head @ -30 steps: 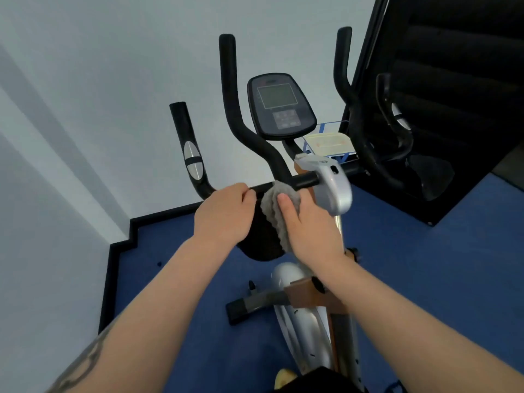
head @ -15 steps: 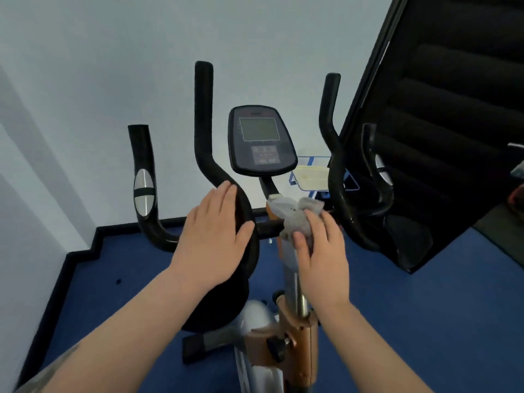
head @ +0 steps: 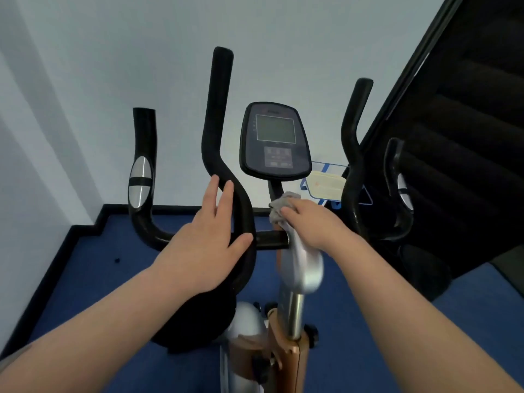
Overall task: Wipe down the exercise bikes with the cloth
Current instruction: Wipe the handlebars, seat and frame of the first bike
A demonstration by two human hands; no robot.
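Cloth (head: 284, 207) sits bunched under the right hand (head: 313, 225), whose fingers press it onto the silver stem cover (head: 307, 265) just near of the console (head: 275, 143). The left hand (head: 208, 236) rests flat and open-fingered on the inner left handlebar (head: 217, 129), which rises far and upward from it, so the left side probably comes next.

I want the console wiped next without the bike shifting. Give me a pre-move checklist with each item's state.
1. Cloth in hand: ok, the right hand holds it bunched at the console stem.
2. Bike steadied: ok, the left hand rests flat on the inner left handlebar, fingers straight.
3. Path to the console: ok, it sits just above the cloth, nothing between.
4. Console screen off or on: cannot tell.
5. Cloth clean or damp enough: cannot tell.
6. Silver stem cover already wiped: cannot tell.
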